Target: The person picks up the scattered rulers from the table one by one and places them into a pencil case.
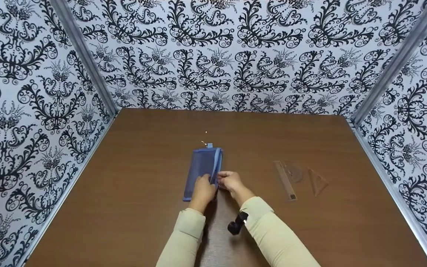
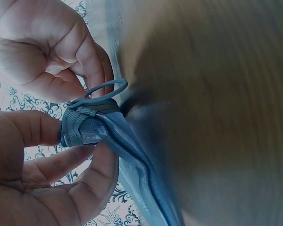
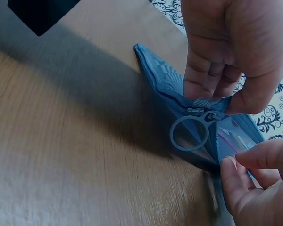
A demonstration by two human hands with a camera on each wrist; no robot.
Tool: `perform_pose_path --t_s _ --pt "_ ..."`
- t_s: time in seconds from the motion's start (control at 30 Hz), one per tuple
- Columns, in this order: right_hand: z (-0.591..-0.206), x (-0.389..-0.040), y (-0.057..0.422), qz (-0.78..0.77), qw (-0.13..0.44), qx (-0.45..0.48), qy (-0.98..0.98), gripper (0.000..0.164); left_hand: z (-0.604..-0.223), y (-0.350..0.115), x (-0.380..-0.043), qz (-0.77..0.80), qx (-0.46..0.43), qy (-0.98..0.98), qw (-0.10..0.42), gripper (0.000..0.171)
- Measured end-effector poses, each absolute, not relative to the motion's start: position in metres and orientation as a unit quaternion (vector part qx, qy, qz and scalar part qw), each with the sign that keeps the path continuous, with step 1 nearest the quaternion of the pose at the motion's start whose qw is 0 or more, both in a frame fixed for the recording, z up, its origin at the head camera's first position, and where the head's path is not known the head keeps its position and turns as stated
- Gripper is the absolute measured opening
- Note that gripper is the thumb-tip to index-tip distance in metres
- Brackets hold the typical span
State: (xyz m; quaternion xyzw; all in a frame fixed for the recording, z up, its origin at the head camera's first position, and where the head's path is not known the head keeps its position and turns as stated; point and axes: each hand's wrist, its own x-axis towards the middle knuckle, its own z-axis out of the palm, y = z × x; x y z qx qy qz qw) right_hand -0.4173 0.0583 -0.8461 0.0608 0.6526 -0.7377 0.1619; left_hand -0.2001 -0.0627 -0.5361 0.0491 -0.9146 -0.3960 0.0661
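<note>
The blue mesh pouch (image 1: 198, 163) sits on the table (image 1: 132, 185), likely light, soft, floppy. My left hand (image 1: 203, 190) pinches its zipper band (image 1: 217, 158); beside it, my right hand (image 1: 232, 183) pinches too. I'd trust that probably stiffer strip over the slack mesh.

The pouch (image 1: 198, 163) is blue with a paler blue edge (image 1: 217, 157), the surface (image 1: 143, 148) brown with wood grain, the walls (image 1: 206, 66) white with black floral scrolls, the sleeves (image 1: 184, 237) pale cream, the posts (image 1: 86, 55) grey.
</note>
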Motion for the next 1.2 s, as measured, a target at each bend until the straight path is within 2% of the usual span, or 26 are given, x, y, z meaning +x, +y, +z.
perform_pose_path --t_s 0.1,0.2,0.4,0.47,0.57,0.63,0.83,0.97,1.1,1.2 --pt "-0.846 -0.416 0.057 -0.734 0.158 0.064 0.657 0.052 -0.536 -0.063 -0.201 -0.397 0.050 -0.914 0.065 0.038" --pt "-0.828 -0.405 0.056 -0.728 0.159 0.063 0.664 0.048 -0.536 -0.063 -0.201 -0.400 0.052 -0.913 0.063 0.038" --pt "-0.751 -0.356 0.053 -0.719 0.147 0.031 0.679 0.036 -0.536 -0.064 -0.201 -0.405 0.056 -0.911 0.056 0.039" --pt "-0.709 -0.331 0.052 -0.710 0.136 0.032 0.690 0.035 -0.535 -0.064 -0.201 -0.406 0.056 -0.910 0.057 0.039" --pt "-0.686 -0.318 0.050 -0.705 0.125 0.021 0.698 0.032 -0.534 -0.064 -0.201 -0.409 0.055 -0.909 0.054 0.039" --pt "-0.689 -0.321 0.049 -0.694 0.124 0.018 0.709 0.032 -0.534 -0.064 -0.201 -0.410 0.056 -0.909 0.050 0.040" --pt "-0.781 -0.374 0.048 -0.691 0.148 0.010 0.707 0.033 -0.535 -0.065 -0.201 -0.411 0.061 -0.909 0.039 0.041" --pt "-0.822 -0.398 0.048 -0.699 0.161 0.020 0.696 0.035 -0.535 -0.065 -0.202 -0.410 0.066 -0.909 0.033 0.042" --pt "-0.831 -0.404 0.048 -0.709 0.158 0.034 0.686 0.036 -0.535 -0.064 -0.202 -0.411 0.065 -0.909 0.035 0.042" --pt "-0.819 -0.399 0.047 -0.715 0.152 0.038 0.681 0.037 -0.535 -0.064 -0.201 -0.411 0.060 -0.909 0.043 0.040"
